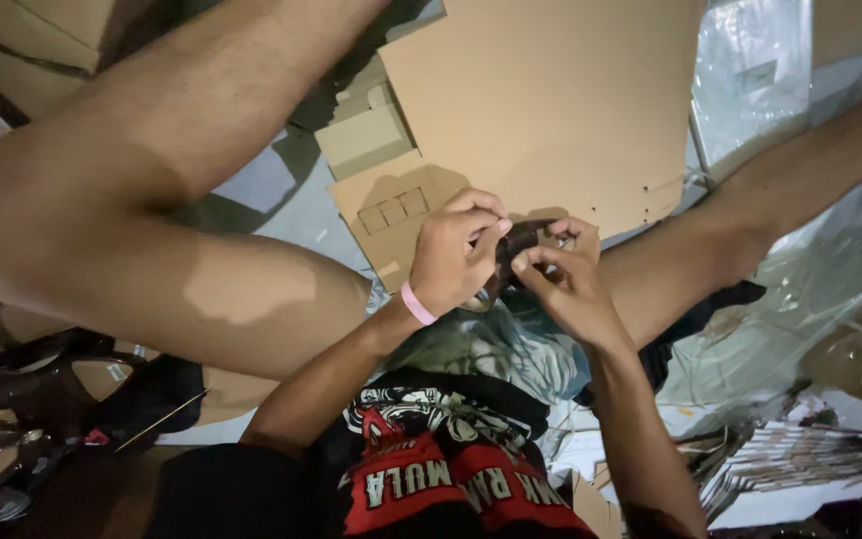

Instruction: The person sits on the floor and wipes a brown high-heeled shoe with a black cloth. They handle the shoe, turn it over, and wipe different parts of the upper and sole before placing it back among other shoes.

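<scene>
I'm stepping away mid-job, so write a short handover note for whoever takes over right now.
Left hand: pink wristband, fingers pinched on the small dark object.
Right hand: grip on the same object from the other side.
The object is held above the lap, in front of flat cardboard sheets; clear plastic wrap lies to the right.
Done: object picked up in both hands.
Left: cannot tell; the object is mostly hidden by fingers.

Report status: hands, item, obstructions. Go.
Left hand and right hand both pinching a small dark object. Cardboard sheet beyond. Nothing blocking the hands.
</scene>
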